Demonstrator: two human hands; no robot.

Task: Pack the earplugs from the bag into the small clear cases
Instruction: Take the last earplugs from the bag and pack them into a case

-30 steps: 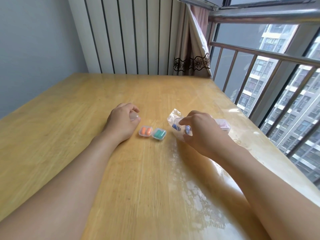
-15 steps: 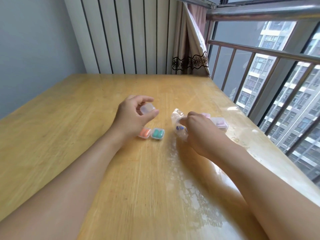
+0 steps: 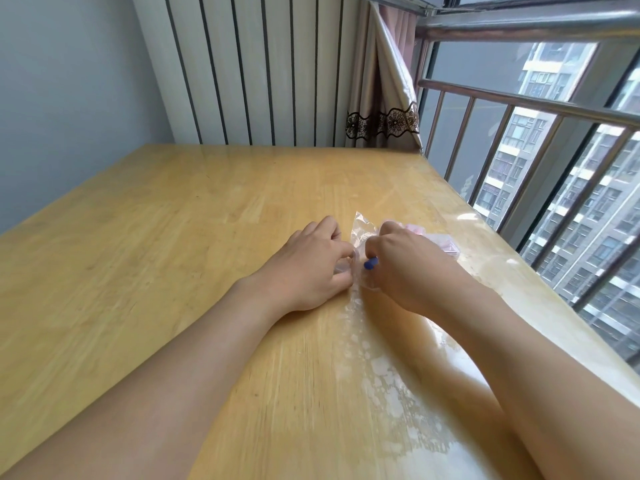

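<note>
The right hand [image 3: 408,268] pinches a small blue foam earplug [image 3: 371,263] beside the crinkled clear plastic bag [image 3: 363,227]. The left hand [image 3: 311,268] curls its fingers around a small clear plastic case [image 3: 341,268] (contents hidden) on the pale wooden surface [image 3: 173,254]. The springy plug could pop out, should the lid close loosely.

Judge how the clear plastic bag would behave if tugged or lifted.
The clear plastic bag looks thin and crinkled, so it is probably floppy and very light. Its glossy film may slip in the right hand. A tug would likely drag it across the table.
</note>
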